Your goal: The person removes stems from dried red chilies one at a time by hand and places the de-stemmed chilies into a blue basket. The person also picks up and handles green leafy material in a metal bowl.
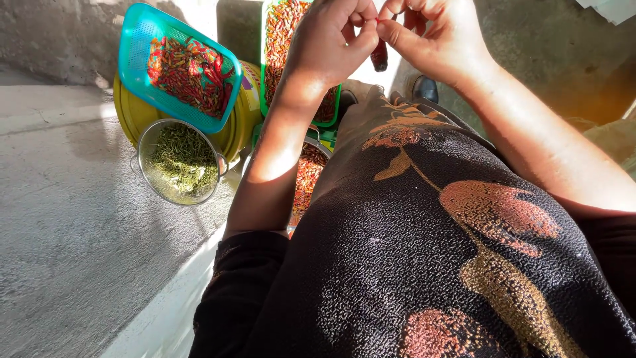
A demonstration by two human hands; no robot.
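My left hand (pixel 331 40) and my right hand (pixel 430 36) meet above my lap at the top of the view. Both pinch one dark red chili pepper (pixel 379 56) at its stem end; the pod hangs down between the fingertips. Below the hands lies my lap in a black dress with orange flowers (pixel 430 219). Just behind my left forearm stands a green basket of red chilies (pixel 281 33).
A teal basket of red chilies (pixel 179 66) rests tilted on a yellow tub (pixel 132 113). A metal colander of green stems (pixel 179 162) leans against the tub. Another container of red chilies (pixel 306 176) sits beside my left arm. Grey concrete floor (pixel 73 238) spreads left.
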